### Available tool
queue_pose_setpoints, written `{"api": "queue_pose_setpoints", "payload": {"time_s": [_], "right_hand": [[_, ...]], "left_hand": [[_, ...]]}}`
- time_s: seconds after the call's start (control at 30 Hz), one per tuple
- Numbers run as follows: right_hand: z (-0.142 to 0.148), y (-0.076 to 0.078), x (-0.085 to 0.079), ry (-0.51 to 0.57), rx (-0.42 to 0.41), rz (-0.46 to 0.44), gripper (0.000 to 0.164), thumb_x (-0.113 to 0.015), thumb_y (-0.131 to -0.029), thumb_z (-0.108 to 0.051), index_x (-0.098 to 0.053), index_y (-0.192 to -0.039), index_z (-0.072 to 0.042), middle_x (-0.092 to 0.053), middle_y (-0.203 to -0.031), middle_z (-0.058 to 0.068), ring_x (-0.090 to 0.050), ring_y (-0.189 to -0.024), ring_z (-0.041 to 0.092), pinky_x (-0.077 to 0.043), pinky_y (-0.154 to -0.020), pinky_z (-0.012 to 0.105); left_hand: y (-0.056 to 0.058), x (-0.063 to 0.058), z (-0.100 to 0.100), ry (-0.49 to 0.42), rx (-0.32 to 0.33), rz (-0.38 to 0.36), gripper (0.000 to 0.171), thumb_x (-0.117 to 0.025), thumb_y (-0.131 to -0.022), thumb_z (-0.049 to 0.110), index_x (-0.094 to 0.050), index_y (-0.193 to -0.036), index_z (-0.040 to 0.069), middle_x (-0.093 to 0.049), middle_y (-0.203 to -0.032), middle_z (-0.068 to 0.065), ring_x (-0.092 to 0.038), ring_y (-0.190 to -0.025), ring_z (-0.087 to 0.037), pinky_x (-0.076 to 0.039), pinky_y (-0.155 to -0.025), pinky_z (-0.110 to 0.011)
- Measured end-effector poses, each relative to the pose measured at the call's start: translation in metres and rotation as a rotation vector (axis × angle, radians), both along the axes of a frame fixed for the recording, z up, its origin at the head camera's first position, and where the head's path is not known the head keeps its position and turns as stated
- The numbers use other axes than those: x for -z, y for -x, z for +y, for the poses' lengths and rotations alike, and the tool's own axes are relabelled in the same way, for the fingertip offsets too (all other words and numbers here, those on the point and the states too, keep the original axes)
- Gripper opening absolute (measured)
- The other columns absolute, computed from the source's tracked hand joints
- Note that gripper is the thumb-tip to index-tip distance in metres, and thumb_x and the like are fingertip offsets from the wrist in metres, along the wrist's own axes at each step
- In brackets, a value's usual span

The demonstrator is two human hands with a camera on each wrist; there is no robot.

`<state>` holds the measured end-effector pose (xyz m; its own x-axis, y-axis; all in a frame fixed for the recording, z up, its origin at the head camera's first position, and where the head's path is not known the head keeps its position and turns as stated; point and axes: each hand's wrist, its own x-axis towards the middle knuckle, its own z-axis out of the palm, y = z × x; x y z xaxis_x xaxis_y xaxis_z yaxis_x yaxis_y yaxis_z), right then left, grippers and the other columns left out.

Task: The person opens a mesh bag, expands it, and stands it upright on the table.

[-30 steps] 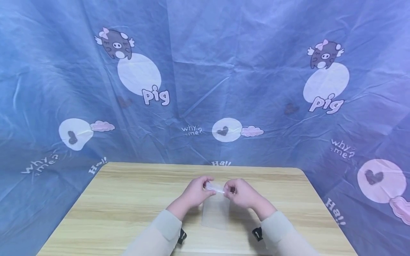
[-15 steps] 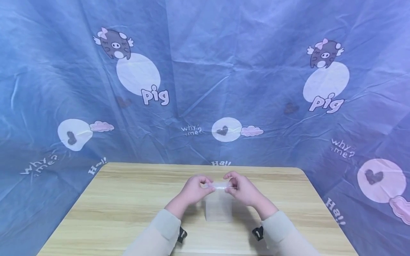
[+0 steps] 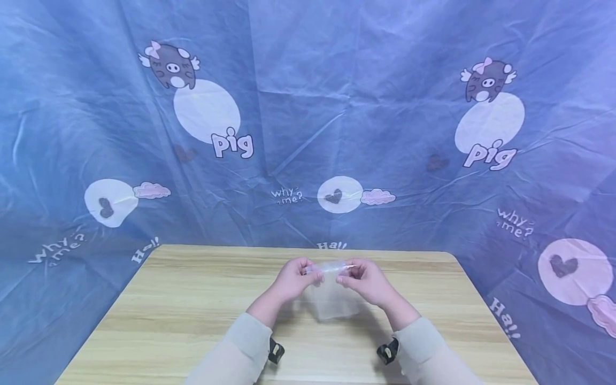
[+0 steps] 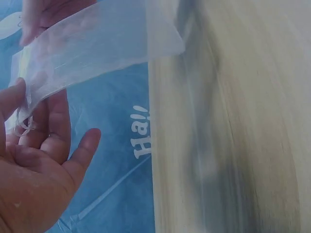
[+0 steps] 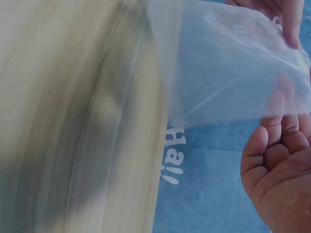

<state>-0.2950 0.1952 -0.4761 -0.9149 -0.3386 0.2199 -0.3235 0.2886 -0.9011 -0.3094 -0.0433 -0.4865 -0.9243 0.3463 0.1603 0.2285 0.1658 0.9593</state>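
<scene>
Both hands hold a sheer white organza drawstring bag [image 3: 335, 303] by its gathered top edge, above the table. My left hand [image 3: 292, 279] pinches the left corner between thumb and fingers. At the right corner my right hand [image 3: 369, 282] does the same. The bag's body hangs flat below them, tilted towards the lower right in the head view. A small cord loop [image 4: 24, 122] shows beside the left fingers in the left wrist view. In the right wrist view some right fingertips [image 5: 276, 103] appear through the see-through cloth. Nothing is visible inside the bag.
A light wood-grain table [image 3: 192, 310] lies under the hands. Behind it and along both sides hangs a blue printed curtain [image 3: 298, 133]. Black wrist cameras [image 3: 276, 351] sit under both sleeves.
Both hands have shifted their pinch along the bag's top edge, and the right fingers have closed in again. The bag has risen slightly, its lower end swinging to the right.
</scene>
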Motion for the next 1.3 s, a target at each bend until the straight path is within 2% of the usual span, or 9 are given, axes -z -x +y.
{"api": "queue_pose_setpoints", "payload": {"time_s": [0.1,0.2,0.3,0.37,0.5,0.8,1.07,1.17,1.3], "right_hand": [[-0.001,0.000,0.002,-0.020,-0.008,0.008,0.013,-0.076,-0.094,-0.002,-0.071,-0.098,0.009,-0.071,-0.082,0.007,-0.062,-0.071,0.010,-0.053,-0.067,0.023],[-0.002,-0.001,0.002,-0.021,0.007,0.011,0.009,-0.075,-0.095,0.000,-0.071,-0.095,0.008,-0.071,-0.083,0.010,-0.063,-0.073,0.010,-0.053,-0.070,0.024],[-0.003,-0.001,0.000,-0.022,0.030,0.011,0.009,-0.074,-0.095,0.000,-0.071,-0.095,0.008,-0.070,-0.084,0.010,-0.063,-0.074,0.010,-0.053,-0.072,0.024],[-0.003,-0.001,-0.001,-0.029,0.047,0.011,0.009,-0.074,-0.095,-0.001,-0.072,-0.097,0.008,-0.070,-0.083,0.009,-0.063,-0.074,0.011,-0.053,-0.072,0.024],[-0.005,-0.001,-0.002,-0.029,0.070,0.013,0.007,-0.073,-0.096,0.000,-0.072,-0.096,0.007,-0.070,-0.082,0.009,-0.063,-0.073,0.011,-0.052,-0.070,0.024],[-0.007,-0.002,-0.004,0.014,0.069,0.001,0.008,-0.072,-0.096,0.001,-0.072,-0.097,0.008,-0.070,-0.082,0.010,-0.062,-0.073,0.012,-0.050,-0.070,0.024],[-0.007,-0.001,0.001,0.094,-0.036,-0.032,0.015,-0.071,-0.097,0.000,-0.069,-0.102,0.013,-0.072,-0.090,0.016,-0.067,-0.077,0.011,-0.058,-0.075,0.027],[-0.008,-0.002,0.002,0.100,-0.077,-0.024,0.015,-0.070,-0.097,0.000,-0.069,-0.101,0.014,-0.073,-0.091,0.019,-0.068,-0.078,0.011,-0.058,-0.076,0.027],[-0.009,-0.004,0.002,0.091,-0.089,-0.037,0.014,-0.070,-0.097,-0.001,-0.069,-0.098,0.013,-0.073,-0.089,0.018,-0.067,-0.078,0.011,-0.057,-0.077,0.027]], "left_hand": [[0.000,0.000,0.002,-0.060,-0.014,-0.001,0.013,-0.073,-0.098,0.004,-0.064,-0.095,-0.005,-0.076,-0.088,-0.014,-0.071,-0.077,-0.014,-0.062,-0.077,-0.039],[-0.003,0.004,0.006,-0.151,-0.013,-0.048,0.022,-0.073,-0.097,0.003,-0.062,-0.111,-0.010,-0.077,-0.094,-0.017,-0.072,-0.078,-0.014,-0.058,-0.071,-0.027],[-0.007,0.010,0.011,-0.223,-0.003,-0.124,0.038,-0.075,-0.097,0.005,-0.059,-0.128,-0.009,-0.077,-0.102,-0.016,-0.073,-0.081,-0.014,-0.057,-0.071,-0.026],[-0.010,0.013,0.014,-0.245,0.006,-0.174,0.042,-0.075,-0.097,0.007,-0.058,-0.132,-0.008,-0.077,-0.105,-0.015,-0.073,-0.082,-0.014,-0.059,-0.074,-0.028],[-0.015,0.015,0.019,-0.254,0.023,-0.222,0.040,-0.074,-0.098,0.009,-0.061,-0.132,-0.007,-0.078,-0.106,-0.016,-0.074,-0.085,-0.018,-0.061,-0.080,-0.035],[-0.018,0.010,0.021,-0.190,-0.004,-0.206,0.024,-0.075,-0.098,0.014,-0.073,-0.111,-0.007,-0.079,-0.099,-0.014,-0.075,-0.081,-0.017,-0.057,-0.070,-0.028],[-0.014,0.007,0.014,-0.192,-0.041,-0.185,0.022,-0.074,-0.098,0.014,-0.075,-0.107,-0.007,-0.079,-0.098,-0.012,-0.073,-0.078,-0.014,-0.056,-0.073,-0.027],[-0.012,0.004,0.011,-0.192,-0.045,-0.177,0.022,-0.074,-0.098,0.014,-0.075,-0.107,-0.006,-0.080,-0.099,-0.012,-0.074,-0.079,-0.013,-0.056,-0.074,-0.028],[-0.013,-0.001,0.008,-0.189,-0.048,-0.178,0.023,-0.074,-0.098,0.015,-0.075,-0.108,-0.005,-0.080,-0.099,-0.011,-0.073,-0.079,-0.013,-0.056,-0.074,-0.027]]}}
